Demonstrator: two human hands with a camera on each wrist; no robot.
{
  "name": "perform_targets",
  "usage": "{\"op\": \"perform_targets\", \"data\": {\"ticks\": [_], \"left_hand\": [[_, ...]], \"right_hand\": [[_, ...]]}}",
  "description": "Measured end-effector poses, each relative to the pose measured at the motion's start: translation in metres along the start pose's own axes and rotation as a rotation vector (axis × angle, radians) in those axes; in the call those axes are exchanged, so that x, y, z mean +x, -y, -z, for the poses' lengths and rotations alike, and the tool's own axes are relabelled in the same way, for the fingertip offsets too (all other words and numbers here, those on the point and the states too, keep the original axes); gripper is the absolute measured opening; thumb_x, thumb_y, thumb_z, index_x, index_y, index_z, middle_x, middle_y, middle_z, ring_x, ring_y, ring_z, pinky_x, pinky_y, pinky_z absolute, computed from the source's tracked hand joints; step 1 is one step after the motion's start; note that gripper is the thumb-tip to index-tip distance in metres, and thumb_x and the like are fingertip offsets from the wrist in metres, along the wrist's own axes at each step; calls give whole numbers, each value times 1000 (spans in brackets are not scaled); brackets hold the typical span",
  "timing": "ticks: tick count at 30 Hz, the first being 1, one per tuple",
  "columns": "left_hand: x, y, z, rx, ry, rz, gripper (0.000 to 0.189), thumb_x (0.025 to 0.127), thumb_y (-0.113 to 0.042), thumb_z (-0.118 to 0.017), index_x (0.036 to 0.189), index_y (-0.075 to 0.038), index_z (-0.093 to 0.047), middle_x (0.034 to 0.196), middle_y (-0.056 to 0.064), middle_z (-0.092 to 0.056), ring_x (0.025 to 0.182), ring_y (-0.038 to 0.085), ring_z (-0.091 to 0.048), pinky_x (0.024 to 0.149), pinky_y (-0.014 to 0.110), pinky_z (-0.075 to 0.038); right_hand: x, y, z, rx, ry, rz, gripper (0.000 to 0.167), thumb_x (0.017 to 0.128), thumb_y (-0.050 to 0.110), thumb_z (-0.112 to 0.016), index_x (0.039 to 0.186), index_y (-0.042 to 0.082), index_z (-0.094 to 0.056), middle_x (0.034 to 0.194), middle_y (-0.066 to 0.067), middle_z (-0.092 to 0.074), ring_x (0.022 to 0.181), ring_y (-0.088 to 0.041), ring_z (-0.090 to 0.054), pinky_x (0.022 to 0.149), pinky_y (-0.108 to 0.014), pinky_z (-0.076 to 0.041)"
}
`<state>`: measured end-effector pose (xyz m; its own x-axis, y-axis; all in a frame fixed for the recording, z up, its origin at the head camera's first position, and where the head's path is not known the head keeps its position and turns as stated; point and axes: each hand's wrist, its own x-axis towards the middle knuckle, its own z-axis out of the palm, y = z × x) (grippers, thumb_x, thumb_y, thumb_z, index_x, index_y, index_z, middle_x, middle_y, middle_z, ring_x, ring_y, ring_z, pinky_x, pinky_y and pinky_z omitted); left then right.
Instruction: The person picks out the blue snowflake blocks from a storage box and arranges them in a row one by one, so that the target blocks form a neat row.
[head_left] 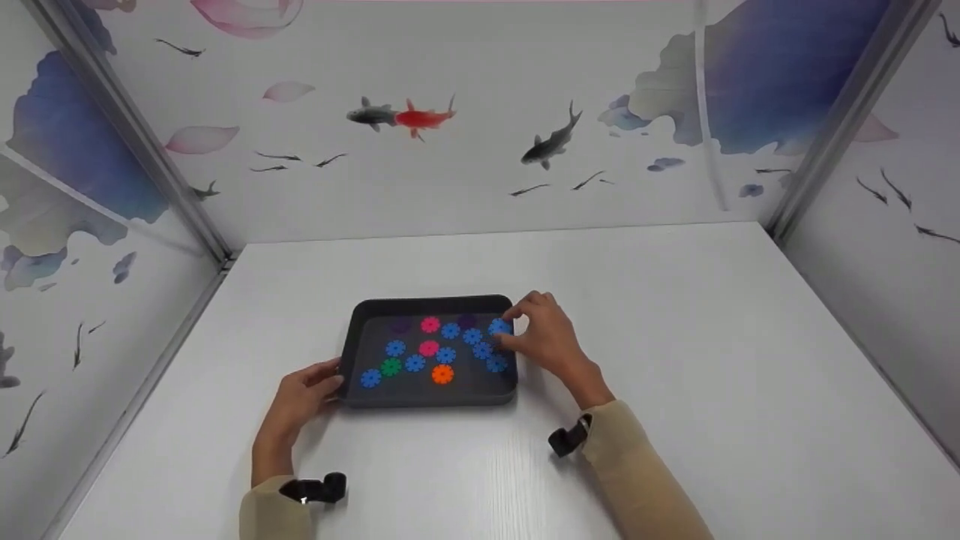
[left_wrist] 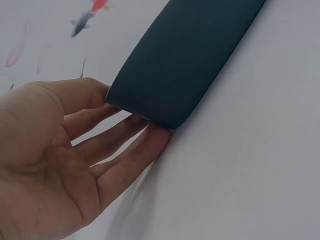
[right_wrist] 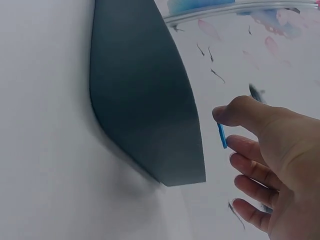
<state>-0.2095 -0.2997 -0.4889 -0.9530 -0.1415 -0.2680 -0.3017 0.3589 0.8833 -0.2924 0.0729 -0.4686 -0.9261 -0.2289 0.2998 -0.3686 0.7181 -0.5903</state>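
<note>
A dark grey rectangular tray [head_left: 431, 400] lies on the white table, holding several flat notched discs like plastic snowflake pieces. At its left end my left hand [head_left: 298, 397] grips the wall; in the left wrist view the thumb is at the tray's [left_wrist: 185, 60] upper edge and the fingers are at its lower corner. Over the right rim, my right hand [head_left: 553, 337] pinches a blue notched disc [right_wrist: 222, 136] between thumb and index finger. That disc shows edge-on in the right wrist view, above the tray's [right_wrist: 145, 95] rim, with the other fingers loosely bent.
Inside the tray are more blue discs [head_left: 370, 378], two pink discs [head_left: 430, 325], a green disc [head_left: 391, 367], an orange disc [head_left: 442, 373] and dark purple discs [head_left: 467, 322]. Walls with painted fish [head_left: 424, 118] enclose the table [head_left: 675, 337] at the back and sides.
</note>
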Motion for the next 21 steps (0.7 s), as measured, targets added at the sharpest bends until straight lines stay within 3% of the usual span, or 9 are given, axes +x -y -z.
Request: {"op": "perform_targets", "data": {"ticks": [7, 14, 21], "left_hand": [[-2, 0, -1, -2, 6, 3, 47, 103, -17, -54, 149, -7, -47, 151, 22, -49, 133, 34, -55, 110, 43, -51], [0, 2, 1, -65, 26, 19, 49, 103, -14, -54, 150, -7, -45, 151, 23, -47, 125, 31, -62, 102, 39, -57], [0, 2, 1, -43, 31, 8, 48, 104, -16, -54, 150, -8, -45, 152, 22, -47, 130, 34, -58, 106, 42, -54]], "right_hand": [[4, -22, 10, 28, -26, -103, 34, 78, 26, -86, 104, 7, -76, 107, -10, -65, 108, -26, -55, 95, -44, -56], [3, -37, 15, 46, -23, -166, 36, 79, 28, -83, 105, 4, -75, 110, -13, -64, 110, -31, -56, 95, -48, -54], [4, -57, 17, 19, 7, -254, 36, 81, 27, -81, 107, 3, -76, 115, -16, -64, 111, -33, -57, 98, -48, -53]]}}
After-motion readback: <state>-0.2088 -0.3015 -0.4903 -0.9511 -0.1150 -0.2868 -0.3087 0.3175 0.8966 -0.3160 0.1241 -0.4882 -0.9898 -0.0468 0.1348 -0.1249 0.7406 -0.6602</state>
